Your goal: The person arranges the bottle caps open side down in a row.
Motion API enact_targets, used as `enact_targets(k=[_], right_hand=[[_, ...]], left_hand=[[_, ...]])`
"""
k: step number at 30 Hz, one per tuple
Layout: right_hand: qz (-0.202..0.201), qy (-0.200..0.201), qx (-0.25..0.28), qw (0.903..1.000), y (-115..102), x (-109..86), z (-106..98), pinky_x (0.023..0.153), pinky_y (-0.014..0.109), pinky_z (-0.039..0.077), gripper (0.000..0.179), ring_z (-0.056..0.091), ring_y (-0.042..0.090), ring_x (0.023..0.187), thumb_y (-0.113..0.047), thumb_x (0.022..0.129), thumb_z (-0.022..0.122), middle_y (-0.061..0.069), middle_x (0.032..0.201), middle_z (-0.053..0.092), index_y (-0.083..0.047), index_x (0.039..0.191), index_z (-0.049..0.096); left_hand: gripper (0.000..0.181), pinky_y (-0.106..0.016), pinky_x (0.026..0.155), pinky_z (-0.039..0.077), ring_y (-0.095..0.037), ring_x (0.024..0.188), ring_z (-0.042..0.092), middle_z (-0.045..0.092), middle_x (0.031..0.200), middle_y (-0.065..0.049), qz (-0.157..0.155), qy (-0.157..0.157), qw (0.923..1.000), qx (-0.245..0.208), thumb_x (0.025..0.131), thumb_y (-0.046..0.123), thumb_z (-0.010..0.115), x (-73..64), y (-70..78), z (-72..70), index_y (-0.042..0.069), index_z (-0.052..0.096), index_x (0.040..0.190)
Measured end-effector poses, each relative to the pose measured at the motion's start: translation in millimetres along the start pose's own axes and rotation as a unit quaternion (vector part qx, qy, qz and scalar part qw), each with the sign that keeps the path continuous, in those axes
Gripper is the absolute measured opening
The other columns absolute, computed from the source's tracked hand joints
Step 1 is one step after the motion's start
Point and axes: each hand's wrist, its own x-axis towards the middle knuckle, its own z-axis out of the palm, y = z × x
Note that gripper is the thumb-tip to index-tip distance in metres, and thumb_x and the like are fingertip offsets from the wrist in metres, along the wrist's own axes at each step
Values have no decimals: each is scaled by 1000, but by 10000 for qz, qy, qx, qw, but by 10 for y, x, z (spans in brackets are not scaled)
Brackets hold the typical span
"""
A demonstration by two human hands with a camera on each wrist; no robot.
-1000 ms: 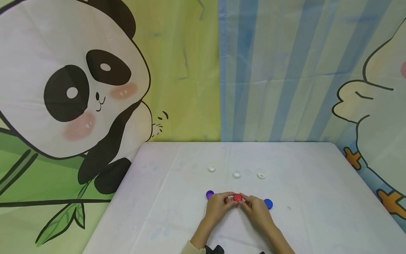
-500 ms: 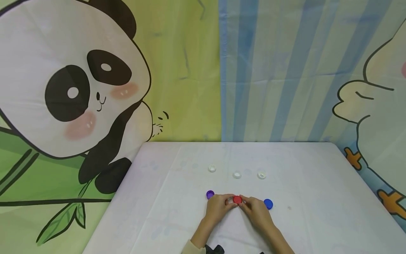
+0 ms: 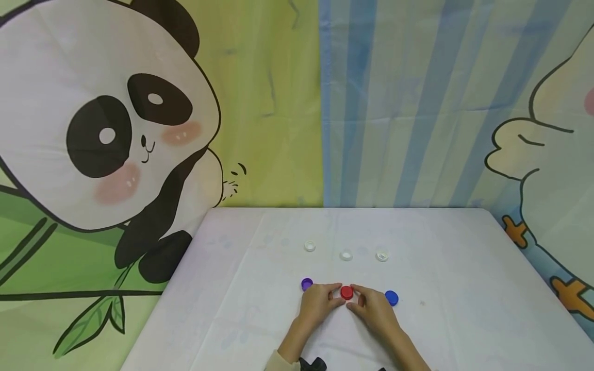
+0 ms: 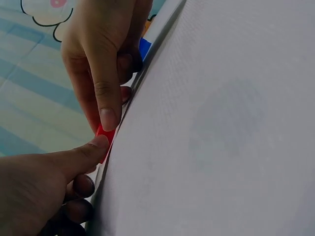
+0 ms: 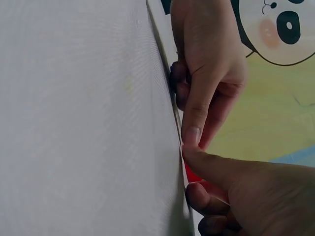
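Observation:
Between the two hands, near the front of the table, is a red round cap (image 3: 346, 292), its flat top facing up. The left hand (image 3: 316, 305) has its thumb and index finger around the cap's left side; in the left wrist view that thumb overlaps the red cap (image 4: 102, 132). From the other side, the right hand (image 3: 373, 309) curves index finger and thumb around it, the thumb lying a little below the cap's near edge. A purple cap (image 3: 307, 284), hollow side up, lies by the left knuckles. Next to the right hand sits a blue cap (image 3: 392, 298).
Farther back on the white-covered table (image 3: 464, 288) lie three small whitish round pieces: a left one (image 3: 310, 246), a middle one (image 3: 346, 255) and a right one (image 3: 382, 256). A printed curtain (image 3: 394, 103) hangs behind the table.
The red cap has shifted slightly toward the person. The right thumb has spread away from the cap's near edge, and both hands otherwise stay nearly in place.

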Motion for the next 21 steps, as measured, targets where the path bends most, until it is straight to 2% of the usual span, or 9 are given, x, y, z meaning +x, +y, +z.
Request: enact_targets(k=[4, 7, 10, 14, 18, 21], right_hand=[[-120, 71, -69, 9999, -33, -12, -37, 47, 18, 33, 54, 37, 0, 47, -28, 69, 76, -15, 54, 42, -9, 116, 60], [-233, 242, -159, 9993, -96, -4, -73, 47, 18, 33, 53, 37, 0, 47, -29, 69, 76, -14, 54, 43, -9, 116, 60], [-201, 335, -88, 9992, -200, 21, -94, 46, 18, 34, 48, 38, 0, 48, -30, 72, 74, -14, 56, 45, -10, 114, 61], [-119, 374, 292, 9988, -396, 76, -74, 45, 19, 35, 41, 40, 1, 49, -30, 77, 70, -12, 58, 49, -10, 111, 62], [-366, 452, 492, 9971, -583, 132, -5, 44, 19, 35, 37, 40, 1, 48, -29, 79, 68, -11, 58, 49, -9, 109, 63], [-558, 486, 478, 9961, -670, 160, 79, 44, 18, 34, 36, 39, 0, 49, -29, 79, 68, -11, 59, 49, -9, 108, 63]], left_hand=[[40, -14, 42, 29, 4, 46, 34, 42, 50, 16, -144, -130, 9996, -185, 72, 35, 73, -4, 16, -71, 18, 67, 108], [38, -13, 44, 30, 5, 46, 34, 43, 51, 16, -151, -84, 9995, -248, 74, 33, 72, 10, 8, -171, 19, 66, 109], [34, -14, 44, 31, 5, 45, 35, 46, 52, 15, -100, 80, 9990, -429, 76, 28, 71, 28, -12, -318, 17, 67, 107], [28, -15, 42, 32, 3, 45, 36, 49, 55, 11, -77, 352, 9966, -734, 78, 20, 69, 51, -72, -501, 12, 67, 105], [26, -16, 43, 35, 1, 48, 38, 51, 59, 8, -148, 638, 9940, -872, 79, 16, 68, 78, -166, -615, 11, 67, 104], [28, -17, 45, 37, 0, 50, 40, 52, 63, 7, -273, 709, 9921, -995, 78, 16, 69, 79, -256, -675, 11, 66, 106]])
